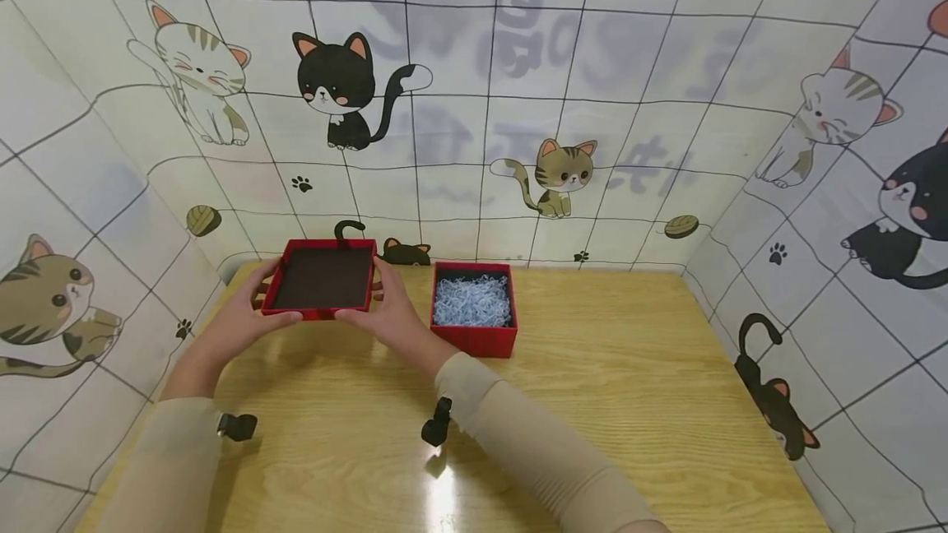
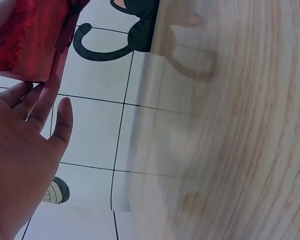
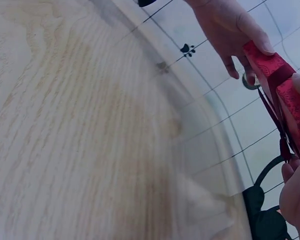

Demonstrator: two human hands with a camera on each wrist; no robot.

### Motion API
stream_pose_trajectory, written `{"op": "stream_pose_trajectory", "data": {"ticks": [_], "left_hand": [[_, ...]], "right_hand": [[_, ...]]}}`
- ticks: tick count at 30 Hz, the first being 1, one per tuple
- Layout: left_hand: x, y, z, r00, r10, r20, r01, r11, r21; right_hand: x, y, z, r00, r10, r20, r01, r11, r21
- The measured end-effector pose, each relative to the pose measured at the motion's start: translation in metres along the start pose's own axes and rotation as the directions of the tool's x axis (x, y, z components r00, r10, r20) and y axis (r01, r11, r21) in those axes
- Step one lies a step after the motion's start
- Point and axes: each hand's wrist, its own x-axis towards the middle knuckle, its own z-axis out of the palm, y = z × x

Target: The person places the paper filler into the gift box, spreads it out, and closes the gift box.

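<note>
A shallow red box lid is held up over the back left of the table, its dark inside facing the head camera. My left hand grips its left side, thumb along the near edge. On the opposite side my right hand holds it the same way. The right wrist view shows the lid's red patterned outside with a dark red ribbon across it, loose ends hanging. To the right of my right hand stands an open red box filled with pale blue shredded paper.
The light wooden table reaches back to a cloth wall printed with cats and grid lines, which also encloses both sides. A small black device sits on my right wrist, another black device on my left.
</note>
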Motion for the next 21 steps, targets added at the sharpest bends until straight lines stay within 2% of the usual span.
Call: {"op": "stream_pose_trajectory", "data": {"ticks": [7, 12, 16, 21], "left_hand": [[-0.001, 0.015, 0.001, 1.0, 0.013, -0.01, -0.013, 0.997, -0.078], [0.001, 0.023, 0.007, 0.999, 0.047, -0.027, -0.05, 0.99, -0.13], [0.002, 0.029, 0.013, 0.997, 0.072, -0.023, -0.075, 0.987, -0.145], [0.007, 0.036, 0.022, 0.994, 0.108, -0.019, -0.11, 0.982, -0.155]], "right_hand": [[0.0, -0.014, -0.015, 1.0, 0.008, 0.016, -0.008, 1.0, -0.021], [-0.003, -0.02, -0.03, 0.999, 0.041, 0.027, -0.04, 0.998, -0.055], [-0.008, -0.025, -0.044, 0.997, 0.073, 0.036, -0.069, 0.994, -0.088], [-0.012, -0.027, -0.06, 0.998, 0.058, 0.039, -0.054, 0.994, -0.099]]}}
